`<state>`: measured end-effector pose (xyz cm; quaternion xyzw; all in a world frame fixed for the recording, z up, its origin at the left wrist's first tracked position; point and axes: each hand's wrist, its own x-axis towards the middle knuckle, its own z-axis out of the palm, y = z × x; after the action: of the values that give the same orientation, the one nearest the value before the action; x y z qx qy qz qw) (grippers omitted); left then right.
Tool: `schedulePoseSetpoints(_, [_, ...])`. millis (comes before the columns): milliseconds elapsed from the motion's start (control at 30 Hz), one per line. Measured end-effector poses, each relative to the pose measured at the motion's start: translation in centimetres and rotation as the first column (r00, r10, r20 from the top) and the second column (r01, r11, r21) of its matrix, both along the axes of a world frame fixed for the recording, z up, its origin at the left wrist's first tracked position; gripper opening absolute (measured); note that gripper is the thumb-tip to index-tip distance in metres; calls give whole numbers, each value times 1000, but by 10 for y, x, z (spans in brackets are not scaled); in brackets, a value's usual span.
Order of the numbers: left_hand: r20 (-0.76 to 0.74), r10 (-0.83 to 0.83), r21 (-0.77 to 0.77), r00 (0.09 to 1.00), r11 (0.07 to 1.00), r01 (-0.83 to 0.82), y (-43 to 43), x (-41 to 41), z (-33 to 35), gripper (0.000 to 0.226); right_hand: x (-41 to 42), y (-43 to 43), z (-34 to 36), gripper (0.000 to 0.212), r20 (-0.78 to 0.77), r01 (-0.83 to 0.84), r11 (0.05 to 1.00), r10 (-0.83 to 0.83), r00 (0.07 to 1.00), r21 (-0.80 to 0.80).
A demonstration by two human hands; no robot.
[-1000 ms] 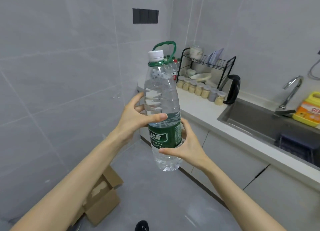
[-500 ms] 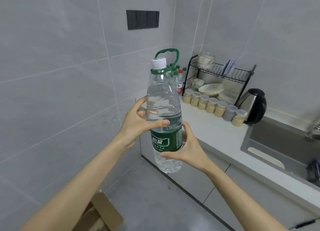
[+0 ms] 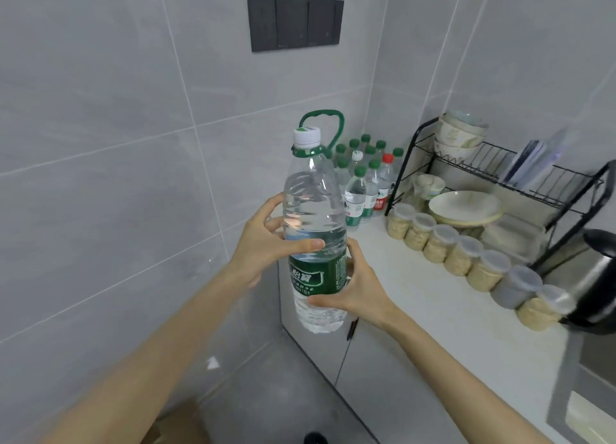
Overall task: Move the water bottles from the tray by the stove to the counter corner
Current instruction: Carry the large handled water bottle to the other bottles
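Note:
A large clear water bottle (image 3: 313, 216) with a white cap, a green carry loop and a green label stands upright in the air, just off the counter's near end. My left hand (image 3: 266, 243) grips its middle from the left, thumb across the front. My right hand (image 3: 353, 287) grips it lower down on the label from the right. Several small green-capped bottles (image 3: 363, 180) and one red-capped bottle stand grouped in the counter corner (image 3: 373, 230) behind it.
A row of lidded jars (image 3: 463, 255) runs along the white counter. Behind them is a black dish rack (image 3: 500, 173) with bowls and plates. A black kettle (image 3: 596, 277) stands at the right. A cardboard box (image 3: 176, 423) lies on the floor.
The view has closed in on the counter corner and swung left; the sink and tap have left the frame. The bottle stays upright in both hands, now nearer the grouped bottles.

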<state>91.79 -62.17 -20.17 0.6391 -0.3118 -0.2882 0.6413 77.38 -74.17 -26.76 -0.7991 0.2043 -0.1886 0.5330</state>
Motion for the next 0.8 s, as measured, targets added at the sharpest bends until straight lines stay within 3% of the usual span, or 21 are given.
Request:
schedulePoseSetpoints(133, [10,41,66,999,997,-41,-50,39,-8,108,43,-54,-6,97,-33,-35,999,35,999,9])
schedulePoseSetpoints(367, [-1,86,137,996,987,-85,-115,103,-31,117,108,-124,-26,100,-103,-66,998,66,992,0])
schedulePoseSetpoints(800, [18,-63,246,998,968,57,-204,213,-93,104,213,-198,-84,100,-205,37,998,-27,978,44])
